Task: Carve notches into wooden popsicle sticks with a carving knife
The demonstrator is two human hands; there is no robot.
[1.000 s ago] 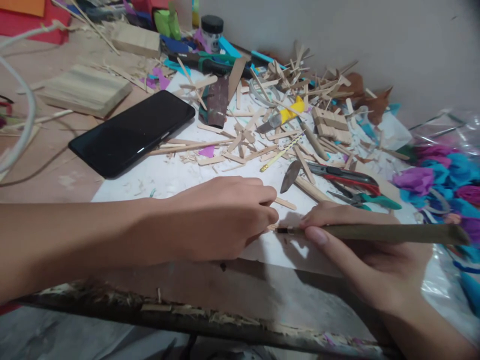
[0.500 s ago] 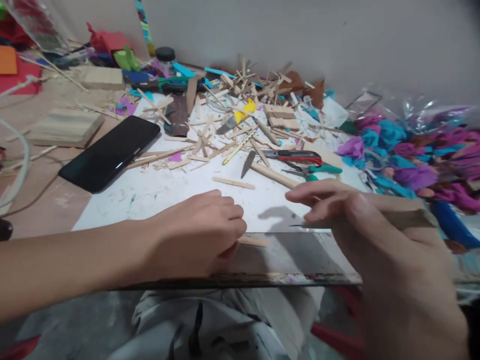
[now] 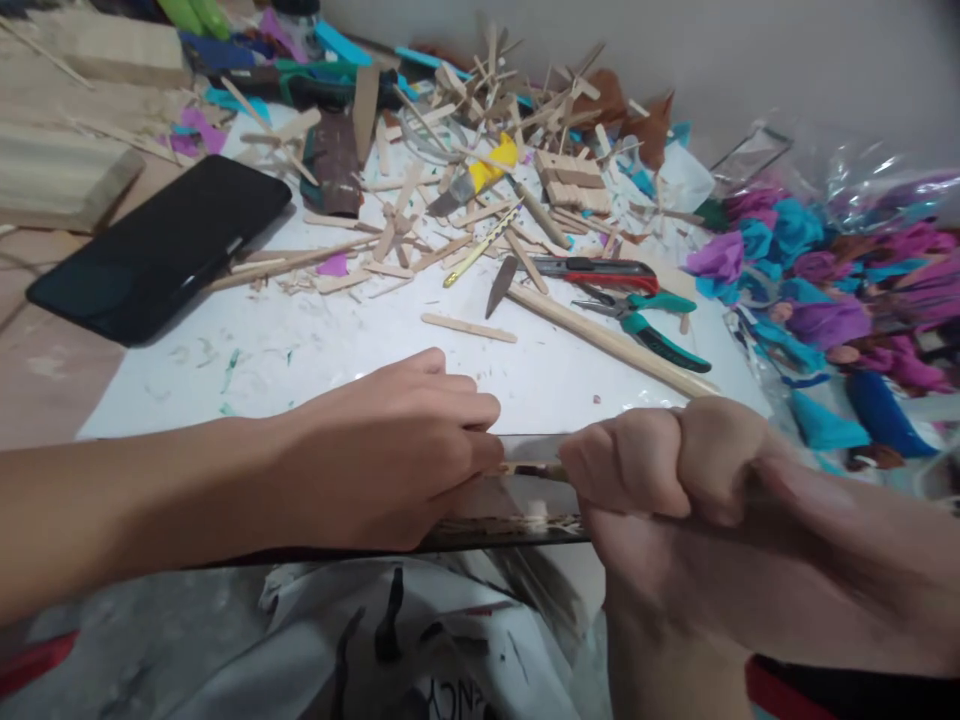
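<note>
Stick point(image 3: 511, 467) seems to be getting trimmed or scraped with tool point(image 3: 540, 471); for the next move, a firm hold and a controlled stroke look to be called for. Stick is clamped in left hand point(image 3: 405, 450), fingers curled, back up. Tool is gripped in right hand point(image 3: 675, 490), fisted, thumb to the right; handle mostly hidden. Stick's end is seen between the 2 grips, near table edge point(image 3: 517, 530); tool contact can't be told. Hammer point(image 3: 600, 337) and pliers point(image 3: 664, 345) are seen beyond right grip, 1 loose strip point(image 3: 469, 328) beyond left.
</note>
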